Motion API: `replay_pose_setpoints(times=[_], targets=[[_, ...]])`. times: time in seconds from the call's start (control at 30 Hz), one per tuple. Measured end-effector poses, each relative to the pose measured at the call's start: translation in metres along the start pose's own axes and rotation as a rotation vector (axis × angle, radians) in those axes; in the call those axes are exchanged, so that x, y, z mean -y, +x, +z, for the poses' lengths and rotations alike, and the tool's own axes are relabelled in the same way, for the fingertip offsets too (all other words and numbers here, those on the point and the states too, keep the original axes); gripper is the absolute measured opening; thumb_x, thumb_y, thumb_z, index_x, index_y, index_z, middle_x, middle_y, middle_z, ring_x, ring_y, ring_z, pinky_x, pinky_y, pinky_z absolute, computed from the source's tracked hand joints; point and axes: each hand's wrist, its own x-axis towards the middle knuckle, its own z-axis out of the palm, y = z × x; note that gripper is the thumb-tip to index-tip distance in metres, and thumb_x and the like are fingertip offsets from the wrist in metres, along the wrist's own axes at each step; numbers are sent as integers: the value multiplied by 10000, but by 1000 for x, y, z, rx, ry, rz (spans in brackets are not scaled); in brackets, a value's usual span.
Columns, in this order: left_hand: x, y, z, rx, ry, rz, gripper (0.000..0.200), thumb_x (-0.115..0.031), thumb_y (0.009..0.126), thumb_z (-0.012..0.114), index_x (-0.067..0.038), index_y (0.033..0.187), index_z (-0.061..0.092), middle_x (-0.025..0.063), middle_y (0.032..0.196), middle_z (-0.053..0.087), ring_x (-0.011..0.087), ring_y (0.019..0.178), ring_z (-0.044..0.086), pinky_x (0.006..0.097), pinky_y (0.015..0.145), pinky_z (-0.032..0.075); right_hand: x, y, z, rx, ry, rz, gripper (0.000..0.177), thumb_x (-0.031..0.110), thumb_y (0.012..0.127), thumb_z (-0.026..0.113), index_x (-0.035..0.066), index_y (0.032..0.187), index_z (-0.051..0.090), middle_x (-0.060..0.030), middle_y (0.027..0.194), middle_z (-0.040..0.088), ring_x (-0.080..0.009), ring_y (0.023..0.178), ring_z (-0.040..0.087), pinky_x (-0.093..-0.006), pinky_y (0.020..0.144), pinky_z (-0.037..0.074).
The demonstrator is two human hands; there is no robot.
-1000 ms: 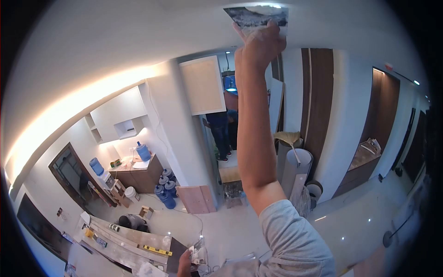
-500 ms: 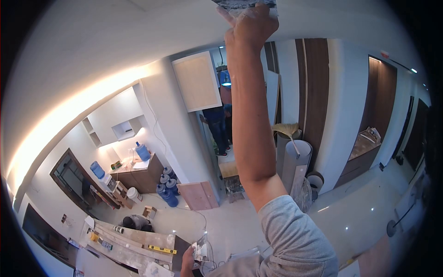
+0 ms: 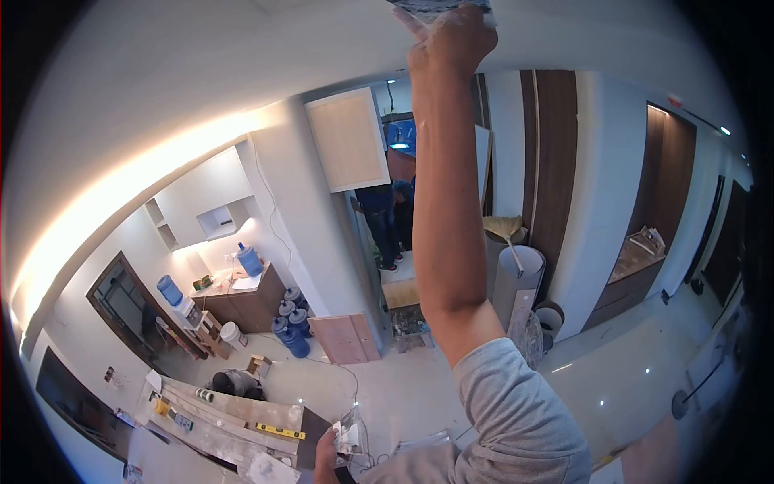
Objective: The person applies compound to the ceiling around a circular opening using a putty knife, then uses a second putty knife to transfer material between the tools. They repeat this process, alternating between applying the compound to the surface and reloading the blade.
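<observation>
My right hand [image 3: 455,40] is raised high to the white ceiling [image 3: 322,40], its fingers closed around a broad-bladed putty knife [image 3: 439,5]. White smears show on the hand and the tool, and the blade is partly cut off by the top of the view. Low in the view, my left hand [image 3: 325,453] is closed at the edge of a flat piece with white putty [image 3: 348,437] on it. The shape of that piece is hard to make out against the clutter below.
Below, a plank platform [image 3: 234,411] carries a yellow spirit level [image 3: 280,431]. A person [image 3: 238,383] crouches beyond it. Blue water bottles [image 3: 290,335] stand by a pinkish board [image 3: 345,339]. Another person [image 3: 379,214] stands behind a hanging cabinet door [image 3: 347,139]. Rolled sheets [image 3: 516,282] stand right.
My right hand and the putty knife have shifted slightly right and down in the view, still up at the ceiling. The left hand has barely moved.
</observation>
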Motion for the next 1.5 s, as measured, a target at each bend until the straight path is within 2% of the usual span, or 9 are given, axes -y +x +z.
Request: replay_pose_setpoints(times=[0.27,0.37,0.53,0.63,0.87,1.17,1.27,1.33,1.5], targets=[[-12,-10,10,-32,10,13,344,-181,927,411,5,1162,581,111,896,662,199,698,657,316,586,531,-40,-16,-1,161,-131,-331,167,149,952,494,27,882,403,14,698,371,-110,571,357,-284,499,333],[-5,-6,0,-7,3,-41,342,-183,925,416,3,1159,582,108,891,659,200,694,654,319,584,530,-53,3,-43,59,-304,-278,141,141,961,485,3,963,461,-4,728,475,-126,577,453,-263,536,423],[7,6,-1,36,-16,-32,340,-194,929,427,5,1157,583,110,895,659,204,698,654,332,591,529,-22,10,-41,87,-9,-135,353,223,980,487,-51,1198,447,-218,1187,503,-328,1055,584,-511,797,597],[5,6,4,23,66,27,341,-204,937,433,5,1162,582,109,905,659,203,721,655,332,615,531,-37,49,-64,221,-398,-226,348,217,988,464,-54,1205,436,-214,1187,507,-334,1034,592,-519,827,597],[13,20,-2,104,5,3,348,-210,952,430,13,1176,575,105,943,659,187,778,656,310,666,535,3,28,-24,48,-58,17,267,151,981,428,-64,1129,481,-183,1130,543,-316,1043,597,-510,847,590],[51,40,-23,44,-104,-31,341,-198,943,426,15,1140,604,114,964,662,201,811,659,321,695,535,5,3,-6,135,-480,-226,223,167,946,470,-52,952,510,-44,832,468,-181,666,466,-352,763,549],[63,49,-36,59,-72,-46,335,-195,938,429,12,1128,611,115,953,661,204,816,659,323,697,534,-14,-3,-56,87,-1267,-806,271,48,832,623,-75,1060,543,-85,993,547,-198,835,554,-316,694,495],[68,56,-41,97,-56,-44,336,-199,938,432,11,1133,609,115,943,661,204,824,660,323,696,532,-34,10,-78,272,-1123,-701,646,-104,745,640,-51,1343,401,-127,1202,530,-233,1076,538,-348,794,488],[48,43,-19,84,-112,-62,320,-209,942,436,6,1119,592,99,892,659,196,743,658,322,640,529,-31,33,-81,207,-1439,-924,149,8,782,673,-4,925,714,-184,1140,572,-320,1043,565,-454,808,473]])
